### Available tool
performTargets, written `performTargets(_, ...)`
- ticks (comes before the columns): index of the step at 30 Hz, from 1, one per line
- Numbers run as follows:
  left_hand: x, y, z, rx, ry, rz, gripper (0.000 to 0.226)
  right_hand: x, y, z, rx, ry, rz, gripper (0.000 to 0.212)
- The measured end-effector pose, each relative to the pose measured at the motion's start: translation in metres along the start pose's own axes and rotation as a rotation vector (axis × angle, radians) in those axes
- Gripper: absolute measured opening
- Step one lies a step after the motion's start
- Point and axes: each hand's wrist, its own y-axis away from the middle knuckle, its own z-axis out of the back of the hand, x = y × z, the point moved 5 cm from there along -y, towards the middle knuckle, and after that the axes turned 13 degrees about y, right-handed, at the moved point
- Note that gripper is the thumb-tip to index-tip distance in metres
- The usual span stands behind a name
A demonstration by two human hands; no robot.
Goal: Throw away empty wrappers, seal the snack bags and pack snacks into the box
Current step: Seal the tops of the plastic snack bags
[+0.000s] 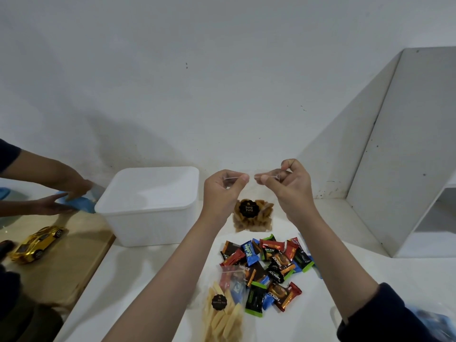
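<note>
- Head view: we hold a clear bag (253, 213) of brown snacks upright, just right of the white box (150, 206), its bottom down near the white table (138, 280).
- Our left hand (223, 191) pinches the left part of the bag's top strip between thumb and forefinger, other fingers curled.
- Our right hand (288, 186) pinches the right part of the same strip, thumb against forefinger, remaining fingers bent.
- The two pinches sit close together, with a small gap between them along the strip.
- The bag carries a round black label reading "Pang Pang".
- The box stands with its lid on, against the wall at the table's back.
- A heap of small wrapped snacks (269, 265) lies in front and to the right of the box, nearer us than the held bag.
- A second clear bag of pale sticks (223, 314) lies flat just beside that heap, on its left, nearest us.
- Left of the box, another person's hands (66, 196) touch something blue on a wooden surface.
- A gold toy car (37, 244) sits on that wood, well left of the box.
</note>
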Motion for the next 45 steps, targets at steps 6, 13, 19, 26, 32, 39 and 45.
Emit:
performTargets(6,-0.004,-0.005,0.002,0.014,0.025,0.006,0.011,-0.003,0.002,0.003,0.035,-0.007,-0.009,0.023)
performTargets(13,0.001,-0.002,0.003,0.180,0.064,0.124,0.015,-0.003,0.001,0.007,-0.019,0.003,-0.011,0.022)
performTargets(19,0.005,-0.002,0.010,0.290,0.121,0.180,0.033,-0.007,0.005,0.005,0.066,-0.017,-0.023,0.031)
performTargets(26,0.010,-0.001,0.014,0.239,0.070,0.129,0.043,-0.007,0.008,0.000,0.001,0.103,-0.026,0.028)
performTargets(32,0.013,-0.003,0.019,0.289,-0.075,0.047,0.025,-0.004,0.005,0.000,0.259,0.584,-0.072,0.014)
performTargets(39,0.042,0.007,0.025,0.210,-0.122,0.132,0.014,-0.021,0.006,-0.009,0.476,0.609,-0.310,0.012)
performTargets(45,0.068,0.027,0.036,-0.139,-0.220,0.396,0.038,-0.068,0.020,-0.001,0.342,0.281,-0.645,0.007)
